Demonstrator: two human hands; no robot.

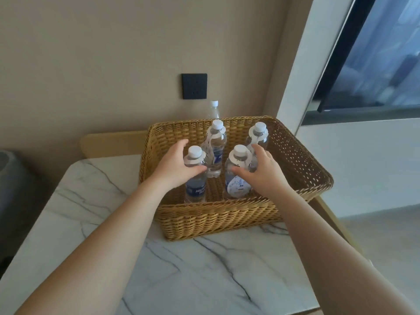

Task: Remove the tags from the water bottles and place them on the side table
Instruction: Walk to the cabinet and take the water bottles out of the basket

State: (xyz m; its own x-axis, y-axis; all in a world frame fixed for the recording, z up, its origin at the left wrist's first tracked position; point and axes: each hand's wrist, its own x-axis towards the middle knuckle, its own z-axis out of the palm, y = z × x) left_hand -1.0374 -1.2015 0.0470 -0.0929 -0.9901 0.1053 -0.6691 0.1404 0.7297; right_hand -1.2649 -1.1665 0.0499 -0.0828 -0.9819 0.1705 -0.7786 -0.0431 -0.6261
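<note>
Several clear water bottles with white caps stand upright in a wicker basket point(227, 214) on a marble-topped side table point(204, 269). Each carries a white paper tag round its neck. My left hand point(175, 164) curls round the shoulder of the front left bottle point(195, 185), thumb across its front. My right hand point(261, 171) reaches round the front right bottle point(236, 178), thumb on its front and fingers behind it, just below its tag point(238, 159). Two more tagged bottles, the back left bottle point(217, 142) and the back right bottle point(258, 135), stand behind. Another bottle point(214, 110) stands behind the basket against the wall.
A dark wall socket plate point(194, 86) sits above the basket. A window point(375, 53) with a dark frame is on the right. A grey rounded object point(11, 178) stands left of the table. Bare marble lies in front of the basket.
</note>
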